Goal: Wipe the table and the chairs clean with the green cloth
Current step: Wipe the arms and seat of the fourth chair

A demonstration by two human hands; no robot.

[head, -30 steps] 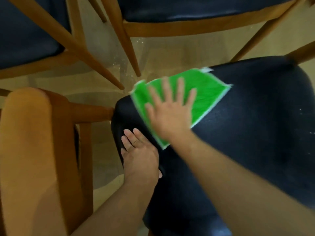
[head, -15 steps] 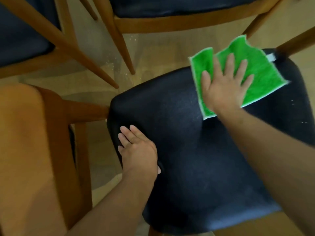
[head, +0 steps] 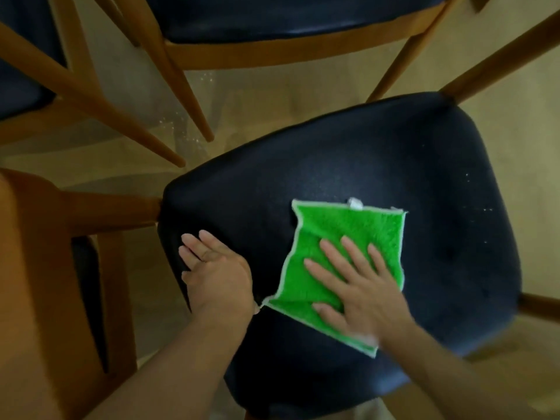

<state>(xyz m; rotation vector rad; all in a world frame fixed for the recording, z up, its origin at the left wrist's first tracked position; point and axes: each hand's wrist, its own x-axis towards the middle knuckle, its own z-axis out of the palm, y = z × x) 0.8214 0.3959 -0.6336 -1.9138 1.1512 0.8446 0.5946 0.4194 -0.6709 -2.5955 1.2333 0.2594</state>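
A green cloth (head: 342, 237) with a white hem lies flat in the middle of a dark blue padded chair seat (head: 394, 165). My right hand (head: 360, 286) presses flat on the cloth's near half, fingers spread and straight. My left hand (head: 212, 271) rests on the seat's left edge, fingers straight and pointing away from me. A few pale specks dot the seat's right side.
The chair's wooden backrest and arm (head: 39, 268) fill the left. Two more wooden chairs with dark blue seats, one (head: 288, 22) at the top and another (head: 18, 71) at the upper left, stand close, legs angled over the beige floor (head: 260, 95).
My right hand has slid the cloth from the seat's far right corner back toward me to the middle. My left hand has stayed on the left edge.
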